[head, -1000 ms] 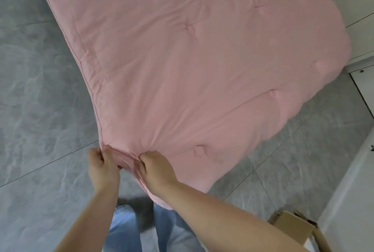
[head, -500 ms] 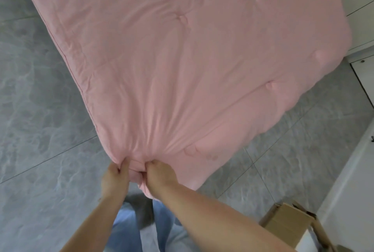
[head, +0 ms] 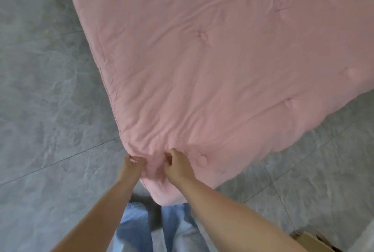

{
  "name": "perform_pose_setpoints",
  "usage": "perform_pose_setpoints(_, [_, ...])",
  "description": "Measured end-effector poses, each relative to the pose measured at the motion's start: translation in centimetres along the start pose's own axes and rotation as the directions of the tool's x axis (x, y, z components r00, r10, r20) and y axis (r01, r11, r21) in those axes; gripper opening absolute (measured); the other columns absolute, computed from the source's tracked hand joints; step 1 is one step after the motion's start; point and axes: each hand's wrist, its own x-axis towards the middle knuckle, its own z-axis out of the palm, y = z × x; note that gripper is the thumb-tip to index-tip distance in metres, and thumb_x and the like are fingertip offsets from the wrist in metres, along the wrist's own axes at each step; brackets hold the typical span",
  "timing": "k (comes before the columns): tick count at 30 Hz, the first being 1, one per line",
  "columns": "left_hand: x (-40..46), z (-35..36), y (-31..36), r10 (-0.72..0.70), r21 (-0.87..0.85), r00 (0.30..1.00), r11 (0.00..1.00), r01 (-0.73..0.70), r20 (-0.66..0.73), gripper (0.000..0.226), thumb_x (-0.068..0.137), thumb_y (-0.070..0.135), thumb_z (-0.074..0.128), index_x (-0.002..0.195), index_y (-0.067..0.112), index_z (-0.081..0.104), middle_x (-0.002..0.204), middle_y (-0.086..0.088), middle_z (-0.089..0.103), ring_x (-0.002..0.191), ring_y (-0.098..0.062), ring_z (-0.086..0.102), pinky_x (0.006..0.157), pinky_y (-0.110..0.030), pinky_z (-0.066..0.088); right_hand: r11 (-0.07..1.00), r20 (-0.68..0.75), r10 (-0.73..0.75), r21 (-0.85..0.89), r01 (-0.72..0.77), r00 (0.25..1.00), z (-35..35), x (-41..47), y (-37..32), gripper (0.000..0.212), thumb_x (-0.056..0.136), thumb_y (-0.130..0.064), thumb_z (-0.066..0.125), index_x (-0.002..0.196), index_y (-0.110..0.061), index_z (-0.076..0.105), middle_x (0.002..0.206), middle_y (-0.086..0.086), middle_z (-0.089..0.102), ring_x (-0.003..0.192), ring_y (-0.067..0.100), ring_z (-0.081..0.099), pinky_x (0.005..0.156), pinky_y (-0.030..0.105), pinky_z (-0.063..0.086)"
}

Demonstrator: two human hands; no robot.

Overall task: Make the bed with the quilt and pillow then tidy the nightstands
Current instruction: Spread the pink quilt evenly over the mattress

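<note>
Left hand [head: 132,167] and right hand [head: 177,163] each pinch the near corner of the pink quilt [head: 212,65], close together. Quilt spreads away above grey floor [head: 40,89]; cardboard box [head: 309,240] at lower right.

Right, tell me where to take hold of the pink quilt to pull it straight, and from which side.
Grip the pink quilt at its near corner, coming from the foot end where the person stands. The fabric tapers to a point there and creases fan out from it. The left hand and right hand already pinch it either side of that corner, probably the best purchase.
</note>
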Motion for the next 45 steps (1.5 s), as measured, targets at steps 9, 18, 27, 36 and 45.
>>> perform_pose_setpoints(9, [-11.6,-5.8,5.9,-0.075,-0.14,0.995,0.987,0.083,0.061,0.018,0.098,0.024,0.052,0.113,0.015,0.055,0.098,-0.003,0.067,0.087,-0.022,0.06,0.072,-0.028,0.041,0.996,0.146,0.056,-0.076,-0.045,0.988,-7.5,-3.2,-4.4,0.06,0.09,-0.032,0.052,0.146,-0.021,0.035,0.14,0.009,0.047,0.129,0.028,0.047,0.104,0.034,0.04])
perform_pose_setpoints(18, [-16.8,-12.7,14.0,0.145,-0.265,0.987,0.951,-0.157,-0.067,0.017,0.095,0.022,0.056,0.108,0.013,0.062,0.102,-0.006,0.068,0.084,-0.021,0.063,0.071,-0.028,0.046,0.996,0.053,-0.087,-0.011,0.088,0.995,-13.0,-4.5,-17.2,0.045,0.091,-0.021,0.053,0.136,-0.018,0.049,0.125,0.007,0.061,0.115,0.025,0.059,0.091,0.022,0.044])
perform_pose_setpoints(27, [-16.2,-26.3,22.5,0.312,-0.178,0.95,0.934,-0.31,-0.019,0.017,0.095,0.024,0.056,0.106,0.015,0.065,0.107,-0.006,0.071,0.094,-0.023,0.066,0.083,-0.033,0.048,0.983,-0.101,-0.149,0.089,0.159,0.984,-9.9,-5.3,-30.8,0.043,0.087,-0.015,0.06,0.13,-0.014,0.054,0.125,0.011,0.058,0.113,0.025,0.058,0.095,0.029,0.048])
perform_pose_setpoints(36, [-16.5,-36.5,30.5,0.454,-0.097,0.891,0.887,-0.452,0.003,0.016,0.097,0.025,0.052,0.105,0.017,0.064,0.106,-0.002,0.07,0.091,-0.019,0.066,0.085,-0.034,0.049,0.944,-0.24,-0.277,0.11,0.31,0.93,-8.1,-5.9,-44.7,0.045,0.084,-0.017,0.067,0.128,-0.013,0.057,0.122,0.011,0.059,0.09,0.016,0.051,0.073,0.013,0.04])
perform_pose_setpoints(45, [-13.9,-40.7,39.8,0.506,-0.034,0.861,0.862,-0.505,0.045,0.019,0.098,0.024,0.051,0.109,0.016,0.064,0.11,-0.002,0.069,0.095,-0.02,0.065,0.09,-0.037,0.05,0.949,-0.346,-0.283,0.034,0.313,0.895,-12.5,-0.6,-51.7,0.038,0.085,-0.012,0.061,0.122,-0.016,0.061,0.112,0.009,0.062,0.083,0.015,0.051,0.056,0.009,0.036])
